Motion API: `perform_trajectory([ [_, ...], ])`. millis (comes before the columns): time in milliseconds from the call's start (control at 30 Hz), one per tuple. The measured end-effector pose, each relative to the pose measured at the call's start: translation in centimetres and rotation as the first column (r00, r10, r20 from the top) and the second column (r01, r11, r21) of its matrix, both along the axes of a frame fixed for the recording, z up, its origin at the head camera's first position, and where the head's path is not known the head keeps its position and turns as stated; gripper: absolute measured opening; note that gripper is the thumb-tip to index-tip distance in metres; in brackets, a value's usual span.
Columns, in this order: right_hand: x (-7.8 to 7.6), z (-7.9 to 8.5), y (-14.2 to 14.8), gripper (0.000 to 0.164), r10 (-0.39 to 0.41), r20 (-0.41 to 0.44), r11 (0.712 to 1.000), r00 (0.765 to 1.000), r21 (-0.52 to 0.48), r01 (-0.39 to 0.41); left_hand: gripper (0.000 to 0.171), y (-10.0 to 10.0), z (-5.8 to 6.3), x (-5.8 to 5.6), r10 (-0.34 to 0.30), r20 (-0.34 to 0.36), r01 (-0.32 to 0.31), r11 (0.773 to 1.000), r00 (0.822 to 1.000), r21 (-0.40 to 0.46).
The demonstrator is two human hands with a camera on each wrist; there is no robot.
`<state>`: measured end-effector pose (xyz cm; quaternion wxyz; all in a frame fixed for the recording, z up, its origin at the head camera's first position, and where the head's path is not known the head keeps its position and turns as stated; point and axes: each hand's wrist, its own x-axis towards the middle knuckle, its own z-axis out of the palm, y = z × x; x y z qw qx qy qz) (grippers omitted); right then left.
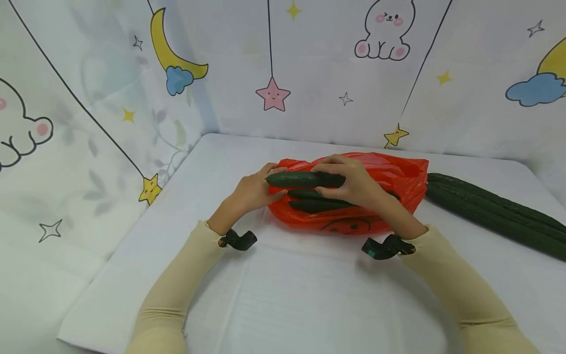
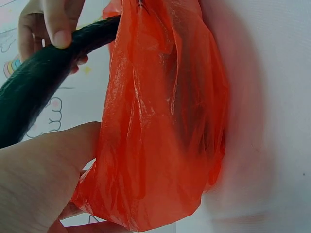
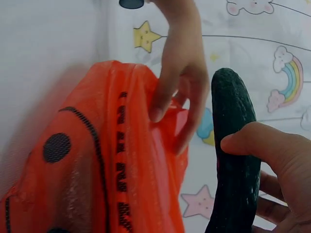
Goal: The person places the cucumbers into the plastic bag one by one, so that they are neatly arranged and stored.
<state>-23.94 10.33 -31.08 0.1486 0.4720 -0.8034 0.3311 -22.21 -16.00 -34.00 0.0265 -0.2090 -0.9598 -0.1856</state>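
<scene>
My right hand [image 1: 355, 182] grips a dark green cucumber [image 1: 292, 180] between thumb and fingers, holding it lengthwise above a red plastic bag [image 1: 413, 179]. In the right wrist view the cucumber's rounded end [image 3: 231, 92] points up, past the thumb. My left hand [image 1: 254, 191] pinches the bag's left edge, thumb on one side and fingers on the other. More cucumbers [image 1: 320, 205] lie inside the open mouth of the bag, partly hidden by the right hand and the held cucumber. Black print, part of a smiling face, marks the bag's near side.
Several long dark green cucumbers [image 1: 495, 211] lie side by side on the white table [image 1: 318, 295], right of the bag. A cloth backdrop [image 1: 318, 73] with cartoon bears, moons and stars hangs behind the table. Black wrist cameras [image 1: 239, 240] are worn on both wrists.
</scene>
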Motion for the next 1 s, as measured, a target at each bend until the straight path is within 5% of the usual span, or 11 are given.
perform_trajectory([
  [200, -0.3, -0.7, 0.4, 0.034, -0.001, 0.013, 1.000, 1.000, 0.019, 0.000, 0.064, 0.1, -0.1, -0.2, 0.001, -0.013, -0.002, 0.998, 1.000, -0.059],
  [1000, -1.8, -1.8, 2.3, 0.040, -0.164, 0.087, 0.970, 0.983, 0.195, 0.145, 0.063, 0.2, 0.0, -0.4, -0.003, -0.038, 0.001, 0.998, 0.999, -0.055],
])
